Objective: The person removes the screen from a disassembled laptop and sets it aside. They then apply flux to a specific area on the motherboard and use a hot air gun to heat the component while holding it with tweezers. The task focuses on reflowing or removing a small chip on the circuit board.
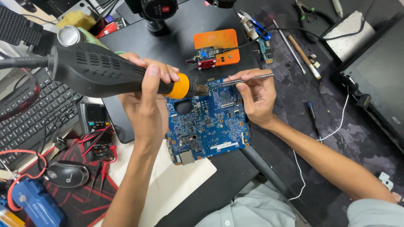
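Far left: black computer keyboard (pixel 29 113), a black mouse (pixel 67 173) below it, and a black multimeter with red and black leads (pixel 97 130) just beside.

Left hand (pixel 145 98): fingers wrapped tight around the neck of a black hot-air rework gun with an orange collar and metal nozzle (pixel 105 71). The gun lies roughly level, nozzle pointing right, its tip over the upper edge of the board.

Centre: blue rectangular printed circuit board (pixel 208 122), flat on the dark work mat (pixel 202 25), its lower left corner overlapping a white sheet (pixel 176 176).

Right hand (pixel 256 94): thumb and fingers pinched on slim metal tweezers (pixel 248 79), tips aimed left, meeting the board close to the nozzle.

Behind: small orange pad carrying a little circuit module (pixel 219 46). Far right: black laptop chassis (pixel 374 75).
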